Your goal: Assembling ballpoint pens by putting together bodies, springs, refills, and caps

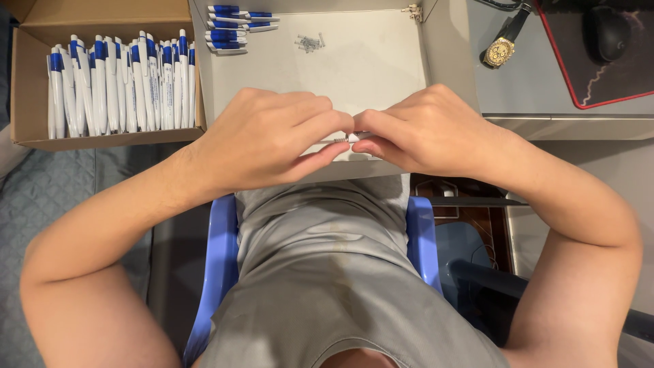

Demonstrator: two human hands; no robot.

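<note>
Head view: both hands are meeting at centre, over the near edge of a shallow grey tray (pixel 381 61). The left hand (pixel 266 136) is curling its fingers in, thumb & index pinching tight on a small metal spring (pixel 341 139). The right hand (pixel 426 129) is closing narrow too, fingertips pressing on a small white pen part (pixel 354 137) just beside the spring; the 2 pieces are touching or nearly so (too small to tell which). Most of the part is hiding under the fingers.

At the tray's far left corner, a few blue-and-white pen pieces (pixel 235 24) are lying in a short stack, w/ a little heap of loose springs (pixel 308 43) near them, well apart from the hands. Left of the tray, a cardboard box (pixel 27 82) is holding a dense row of white pens w/ blue clips (pixel 119 82). Upper right, a gold wristwatch (pixel 501 48) is lying on the desk beside a black mouse pad w/ red edge (pixel 579 75), mouse (pixel 608 31) sitting on it. The person is sitting on a blue plastic chair (pixel 221 252).
</note>
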